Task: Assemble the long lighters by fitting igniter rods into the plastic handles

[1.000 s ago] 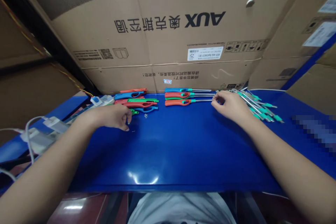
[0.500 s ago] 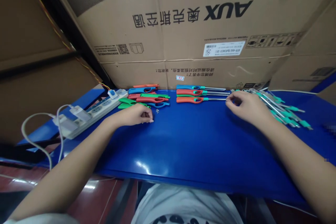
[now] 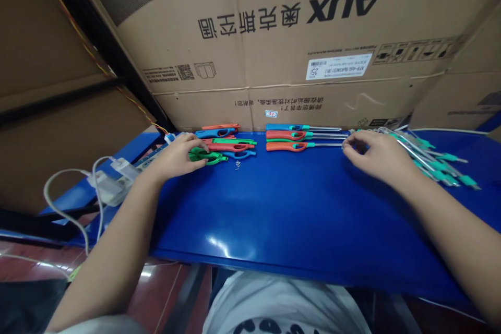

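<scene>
My left hand (image 3: 178, 157) curls around a green lighter handle (image 3: 215, 157), thumb on its near side and fingers over its far side. That handle lies at the front of a pile of red, blue, green and orange lighter handles (image 3: 230, 146). On the right, my right hand (image 3: 371, 154) has thumb and forefinger pinched at the rod end of an orange long-nosed lighter (image 3: 287, 146); the very tip is hidden by the fingers. Behind it lie a red lighter (image 3: 282, 135), a partly covered green one and a blue lighter (image 3: 284, 127), all with metal rods pointing right.
A heap of metal rods with teal ends (image 3: 434, 164) lies right of my right hand. A power strip with white plugs (image 3: 107, 185) and cables stands at the left. A large cardboard sheet (image 3: 250, 68) rises behind the blue table (image 3: 274, 214).
My left hand has moved back and left onto the green lighter handle, its fingers opening around it. My right hand stays at the orange lighter's rod end. The view has shifted slightly.
</scene>
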